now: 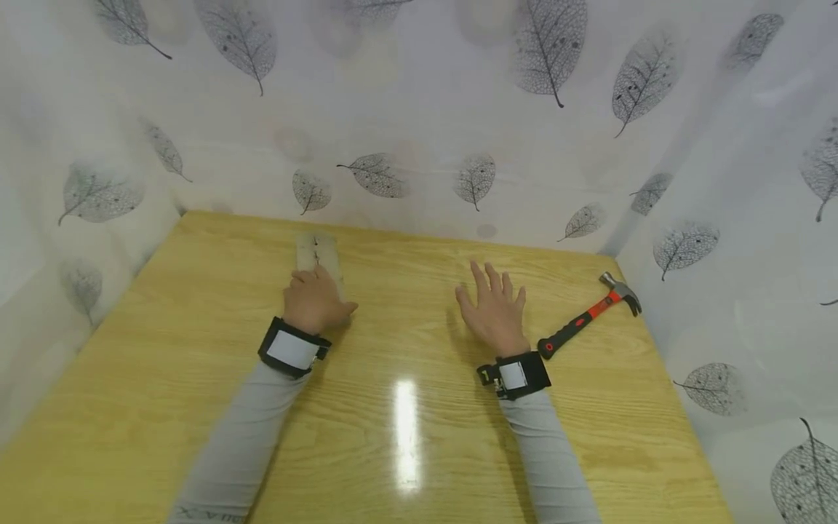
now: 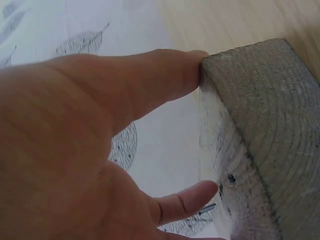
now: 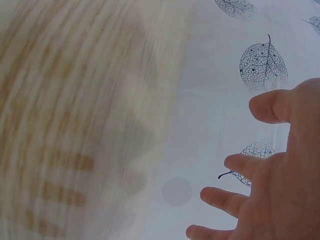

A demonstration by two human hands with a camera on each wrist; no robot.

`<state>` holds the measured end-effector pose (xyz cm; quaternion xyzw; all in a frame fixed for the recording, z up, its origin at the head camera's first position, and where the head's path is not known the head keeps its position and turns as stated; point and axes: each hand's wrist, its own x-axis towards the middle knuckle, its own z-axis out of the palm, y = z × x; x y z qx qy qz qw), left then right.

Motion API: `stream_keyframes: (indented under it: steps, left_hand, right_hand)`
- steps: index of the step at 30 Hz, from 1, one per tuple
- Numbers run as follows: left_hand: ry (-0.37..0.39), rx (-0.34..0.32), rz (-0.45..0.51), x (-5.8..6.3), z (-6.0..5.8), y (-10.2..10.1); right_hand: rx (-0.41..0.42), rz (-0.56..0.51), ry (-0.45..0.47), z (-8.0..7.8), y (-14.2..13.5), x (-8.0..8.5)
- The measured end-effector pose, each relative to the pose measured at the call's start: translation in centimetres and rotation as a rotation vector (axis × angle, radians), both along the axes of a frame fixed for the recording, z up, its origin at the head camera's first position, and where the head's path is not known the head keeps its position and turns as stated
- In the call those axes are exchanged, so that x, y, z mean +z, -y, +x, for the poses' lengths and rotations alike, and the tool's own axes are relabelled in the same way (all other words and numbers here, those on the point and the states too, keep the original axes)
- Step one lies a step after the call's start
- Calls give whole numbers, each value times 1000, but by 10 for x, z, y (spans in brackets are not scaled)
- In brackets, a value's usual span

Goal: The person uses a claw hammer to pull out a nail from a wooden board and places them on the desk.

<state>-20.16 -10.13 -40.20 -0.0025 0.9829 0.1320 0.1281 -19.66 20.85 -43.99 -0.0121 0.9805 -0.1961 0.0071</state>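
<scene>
A pale wooden block point(image 1: 304, 251) lies lengthwise near the back left of the table, with small dark marks or nails along its top. My left hand point(image 1: 313, 300) is over its near part, thumb out to the right. In the left wrist view the thumb is at a corner of the wooden block point(image 2: 270, 100), and the fingers reach across its top face. A thin metal nail point(image 2: 207, 209) shows beside a fingertip, near a dark hole. To the right, my right hand point(image 1: 495, 311) holds nothing, its fingers spread above the table; the right wrist view shows the same hand point(image 3: 280, 195).
A claw hammer point(image 1: 583, 320) with a black and red handle lies on the right of the wooden table point(image 1: 406, 327), close to my right wrist. White curtains point(image 1: 419, 94) with a leaf print hang behind the table and along both sides.
</scene>
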Motion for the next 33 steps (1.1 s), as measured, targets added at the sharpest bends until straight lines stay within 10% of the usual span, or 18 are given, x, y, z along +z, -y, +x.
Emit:
stream_keyframes:
  steps: [33]
  left_hand:
    - [-225, -331, 46, -27, 30, -81]
  right_hand:
    - [-19, -15, -5, 0, -11, 3]
